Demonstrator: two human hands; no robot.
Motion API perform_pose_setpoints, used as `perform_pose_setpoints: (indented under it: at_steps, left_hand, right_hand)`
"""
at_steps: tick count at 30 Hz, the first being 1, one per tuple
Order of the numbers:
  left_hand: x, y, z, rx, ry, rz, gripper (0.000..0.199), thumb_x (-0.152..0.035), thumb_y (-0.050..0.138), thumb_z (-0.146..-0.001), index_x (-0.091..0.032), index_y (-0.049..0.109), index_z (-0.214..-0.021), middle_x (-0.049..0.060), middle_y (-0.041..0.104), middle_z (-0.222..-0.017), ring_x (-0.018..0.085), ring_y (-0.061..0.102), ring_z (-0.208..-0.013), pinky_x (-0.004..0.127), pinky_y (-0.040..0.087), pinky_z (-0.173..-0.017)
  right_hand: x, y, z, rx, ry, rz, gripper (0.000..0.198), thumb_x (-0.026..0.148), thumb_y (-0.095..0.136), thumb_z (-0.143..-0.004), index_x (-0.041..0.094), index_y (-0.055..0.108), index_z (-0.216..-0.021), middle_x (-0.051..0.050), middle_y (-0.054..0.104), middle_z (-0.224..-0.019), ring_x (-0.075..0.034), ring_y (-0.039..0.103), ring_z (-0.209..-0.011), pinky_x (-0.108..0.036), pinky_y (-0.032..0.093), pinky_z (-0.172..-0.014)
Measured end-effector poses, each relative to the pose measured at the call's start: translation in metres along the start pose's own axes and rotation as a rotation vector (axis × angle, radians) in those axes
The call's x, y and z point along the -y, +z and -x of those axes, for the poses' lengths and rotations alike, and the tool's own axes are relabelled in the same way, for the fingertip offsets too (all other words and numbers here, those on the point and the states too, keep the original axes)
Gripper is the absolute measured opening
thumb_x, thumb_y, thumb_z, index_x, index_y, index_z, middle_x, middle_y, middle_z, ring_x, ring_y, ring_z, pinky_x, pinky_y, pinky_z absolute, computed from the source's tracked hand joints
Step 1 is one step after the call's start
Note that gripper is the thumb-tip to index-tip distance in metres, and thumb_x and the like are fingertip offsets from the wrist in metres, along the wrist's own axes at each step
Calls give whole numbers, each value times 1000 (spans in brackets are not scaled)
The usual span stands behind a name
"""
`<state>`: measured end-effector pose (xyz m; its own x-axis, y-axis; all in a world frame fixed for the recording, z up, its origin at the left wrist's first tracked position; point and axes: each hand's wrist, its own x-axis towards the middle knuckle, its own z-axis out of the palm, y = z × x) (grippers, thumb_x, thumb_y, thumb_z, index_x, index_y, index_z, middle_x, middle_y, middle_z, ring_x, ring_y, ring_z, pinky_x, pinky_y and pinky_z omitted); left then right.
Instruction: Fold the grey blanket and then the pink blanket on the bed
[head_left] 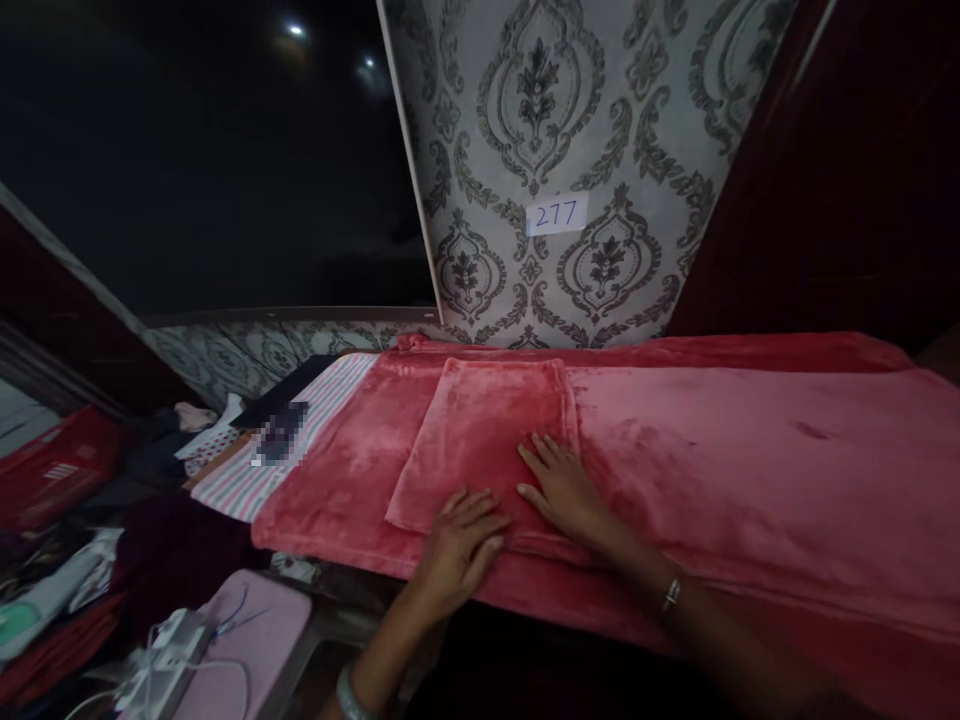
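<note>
A red plush cloth (pixel 487 420), folded into a rough rectangle, lies flat on a larger pinkish-red plush blanket (pixel 735 450) that covers the surface. My left hand (pixel 459 550) rests on the near edge of the folded cloth, fingers stretched out. Toward its right edge, my right hand (pixel 559 485) lies palm down with the fingers spread. Neither hand grips anything. Some of the cloth under both palms is hidden.
At the left end is a striped cloth (pixel 337 400) with a blurred dark object (pixel 281 435) on it. A large dark screen (pixel 225 160) stands behind. Lower left, a power strip (pixel 169 650) with cables sits on a pink stool (pixel 262 630), beside piled clothes (pixel 180 545).
</note>
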<state>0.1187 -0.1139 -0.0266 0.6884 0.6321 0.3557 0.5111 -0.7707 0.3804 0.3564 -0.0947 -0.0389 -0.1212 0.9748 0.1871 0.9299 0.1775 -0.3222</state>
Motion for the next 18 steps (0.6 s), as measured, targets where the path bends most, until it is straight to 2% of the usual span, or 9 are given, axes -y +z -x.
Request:
perform_pose_setpoints:
  at_steps: [2, 4, 7, 10, 13, 16, 18]
  left_hand:
    - [7, -16, -15, -35, -68, 70, 42, -32, 35, -104, -24, 67, -129, 9, 70, -131, 22, 60, -129, 47, 44, -114]
    - [17, -31, -43, -38, -163, 40, 45, -33, 38, -103, -19, 59, -140, 12, 62, -142, 24, 55, -135, 47, 41, -116]
    - [36, -46, -99, 79, -322, -100, 61, -34, 52, -96, -8, 44, -151, 20, 40, -159, 30, 36, -149, 47, 31, -122]
    - [56, -42, -142, 183, -429, -238, 68, -39, 51, -97, -8, 35, -155, 21, 26, -164, 33, 21, -154, 56, 23, -123]
    - [73, -22, -152, 196, -476, -369, 67, -45, 43, -100, -13, 32, -158, 17, 21, -167, 33, 15, -156, 63, 18, -122]
    - [83, -2, -141, 144, -466, -445, 65, -48, 37, -101, -15, 34, -157, 15, 24, -167, 32, 17, -156, 65, 18, -121]
    - [87, 4, -134, 125, -463, -454, 65, -49, 36, -101, -17, 34, -158, 14, 25, -167, 31, 17, -156, 63, 18, -122]
  right_hand:
    - [-6, -13, -15, -57, -42, -37, 55, 38, 46, -99, 14, 51, -148, -16, 51, -150, -29, 47, -139, -47, 37, -116]
    - [-10, -25, -35, -153, -42, -14, 53, 36, 41, -101, 14, 50, -148, -15, 54, -147, -28, 49, -137, -46, 38, -115]
    - [-11, -32, -63, -232, 52, 124, 56, 35, 46, -99, 11, 47, -150, -16, 42, -157, -32, 33, -148, -51, 28, -120]
    - [-10, -21, -75, -155, 133, 225, 61, 40, 49, -99, 11, 43, -153, -17, 34, -161, -34, 25, -151, -53, 20, -121]
    - [-12, -3, -72, -66, 165, 255, 64, 47, 47, -101, 15, 40, -156, -17, 32, -162, -34, 27, -150, -52, 18, -121]
    - [-15, 6, -66, -43, 170, 264, 65, 49, 44, -102, 17, 37, -157, -16, 31, -163, -33, 26, -150, -51, 17, -121]
    - [-16, 7, -66, -40, 165, 272, 65, 50, 43, -102, 16, 37, -158, -16, 31, -163, -33, 26, -150, -50, 17, -121]
